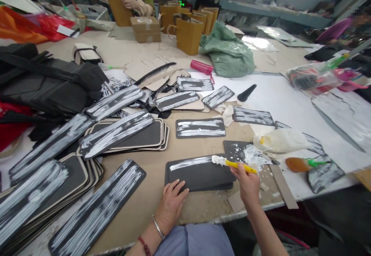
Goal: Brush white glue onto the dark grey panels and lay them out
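My right hand (248,184) is closed around the yellow handle of a brush (240,166). White paste covers the brush's head, which touches the upper edge of a dark grey rectangular panel (199,173). One white streak runs along that panel's top left. My left hand (171,202) rests with fingers spread on the panel's lower left edge. Beneath this panel the edge of another one shows. To the right lies a dark board (232,149) smeared with white paste, and a pale, soft-looking bag with a yellow tip (281,140) lies partly over it.
White-streaked panels (200,127) lie around, some on stacks of panels (162,134) at left. An orange bottle with a green nozzle (298,164) lies at right. Farther back are a pink cylinder (201,67), a green plastic bag (228,51) and tan bags (188,35). Another person handles one.
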Demonstrator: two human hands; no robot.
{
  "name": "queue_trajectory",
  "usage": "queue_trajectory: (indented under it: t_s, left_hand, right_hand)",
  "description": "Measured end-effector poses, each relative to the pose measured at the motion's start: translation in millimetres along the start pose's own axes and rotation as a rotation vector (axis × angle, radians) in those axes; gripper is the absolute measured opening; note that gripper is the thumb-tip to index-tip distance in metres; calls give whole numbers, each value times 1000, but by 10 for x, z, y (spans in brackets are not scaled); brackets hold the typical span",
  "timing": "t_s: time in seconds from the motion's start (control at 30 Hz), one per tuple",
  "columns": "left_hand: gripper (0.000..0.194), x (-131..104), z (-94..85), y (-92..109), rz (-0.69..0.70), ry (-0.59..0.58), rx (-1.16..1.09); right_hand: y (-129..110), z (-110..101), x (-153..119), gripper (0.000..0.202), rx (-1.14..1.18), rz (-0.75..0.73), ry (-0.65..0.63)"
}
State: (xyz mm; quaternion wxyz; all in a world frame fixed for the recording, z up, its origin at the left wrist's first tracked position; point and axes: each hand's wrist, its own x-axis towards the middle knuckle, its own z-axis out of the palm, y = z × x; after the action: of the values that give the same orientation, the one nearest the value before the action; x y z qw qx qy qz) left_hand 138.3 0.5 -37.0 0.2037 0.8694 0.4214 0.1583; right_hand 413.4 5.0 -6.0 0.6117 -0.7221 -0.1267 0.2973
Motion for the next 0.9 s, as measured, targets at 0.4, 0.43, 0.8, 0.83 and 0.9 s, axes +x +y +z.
queue_trajectory:
  t_s: [0.4,0.43,0.8,0.83,0.9]
  left_hand:
    - [31,196,-253,-70,-256,-62,-544]
    - [33,254,-291,-104,-349,-62,-678]
    - [66,524,-343,-413,-637,-128,-1238]
    - [65,518,-338,-413,-620,-130,-1218]
    - [61,504,-332,-406,-571,-131,-1137]
  right_hand:
    - [-224,-304,-174,40,-118,-113,80]
    - [-249,-246,-335,40,-130,-92,20]
    - [174,508,-1375,36,-116,88,-402]
    - [187,504,-1367,37,-125,86,-393]
    - [187,438,-1311,37,-150,72,-349]
